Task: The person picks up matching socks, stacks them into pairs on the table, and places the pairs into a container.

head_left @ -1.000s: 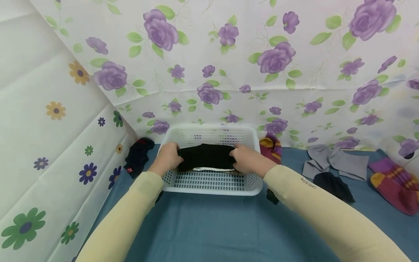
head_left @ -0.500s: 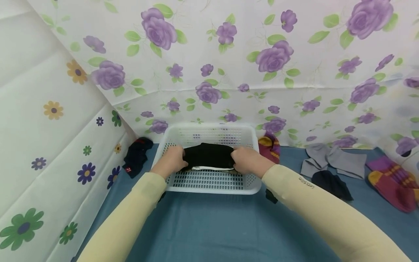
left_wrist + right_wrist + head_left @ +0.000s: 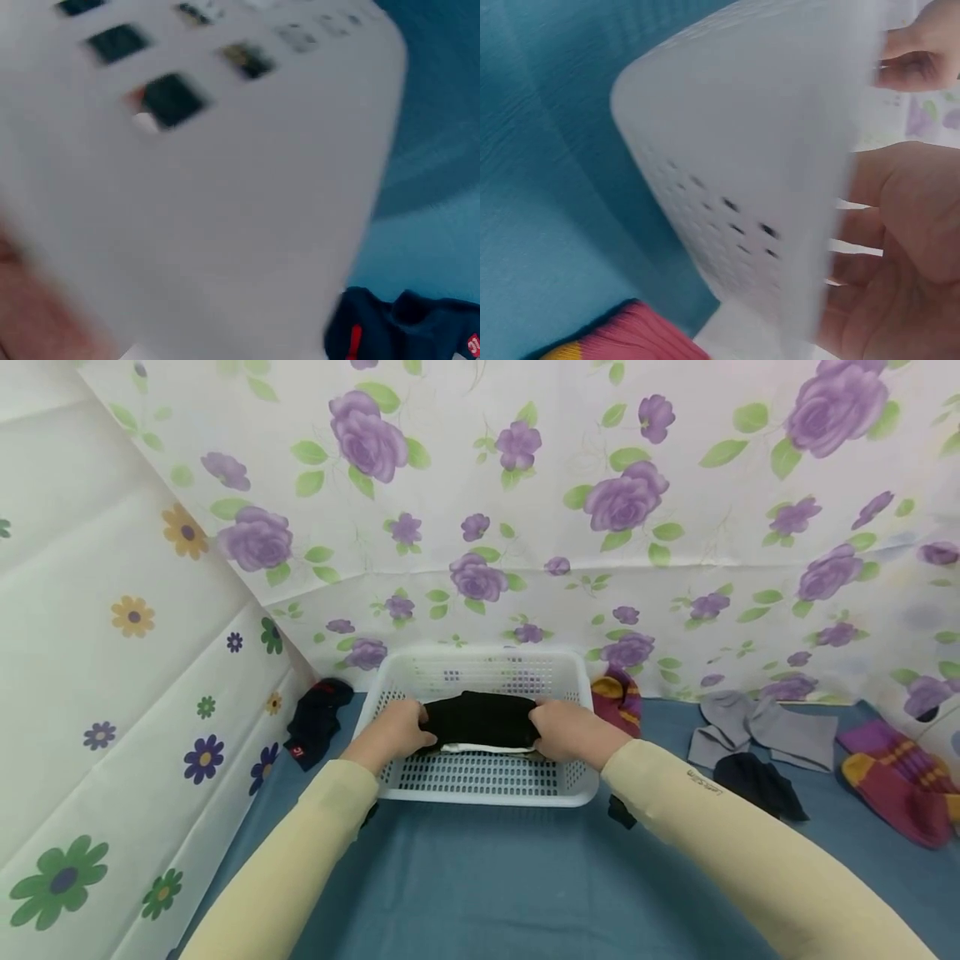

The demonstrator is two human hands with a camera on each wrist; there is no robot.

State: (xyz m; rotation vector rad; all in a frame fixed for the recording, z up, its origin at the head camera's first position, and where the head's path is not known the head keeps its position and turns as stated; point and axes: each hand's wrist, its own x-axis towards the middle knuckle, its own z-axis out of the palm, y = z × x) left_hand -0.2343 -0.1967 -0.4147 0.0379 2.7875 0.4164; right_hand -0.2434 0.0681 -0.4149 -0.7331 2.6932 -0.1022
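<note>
A white perforated basket stands on the blue cloth against the patterned backdrop. Inside it lies a black folded fabric piece, likely a sock, with a white edge and some brown showing beneath. My left hand pinches its left end with thumb and fingers, while my right hand grips the right end. In the right wrist view, the basket wall hides the fingertips of my right hand. The left wrist view is mostly filled by the basket wall, and the fingertips are hidden.
Dark navy socks lie left of the basket. Maroon-and-yellow socks sit at its right. Farther right are grey socks, a black sock and a maroon, purple and yellow pair. Dark bits show by the basket's front corners.
My left hand has shifted inward to the right along the black fabric. My right hand stays at its end, and the basket has hardly moved.
</note>
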